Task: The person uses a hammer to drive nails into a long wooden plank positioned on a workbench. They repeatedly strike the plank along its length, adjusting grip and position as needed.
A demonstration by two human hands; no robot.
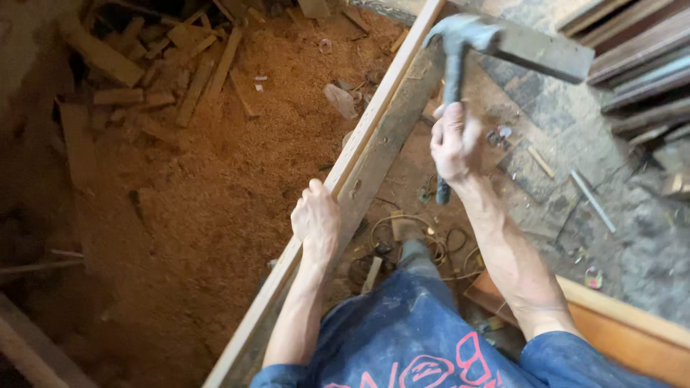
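Your left hand [316, 219] wraps the edge of the long plank [359, 162], steadying it on its slant; your right hand [454, 144] is closed around the hammer [456, 54], head raised near the plank's far end; whether a nail is set or driven, can't tell; sawdust [215, 179] and offcuts [144, 65] beyond.

Sawdust floor [215, 179] open (offcuts [144, 65] crowd beyond).
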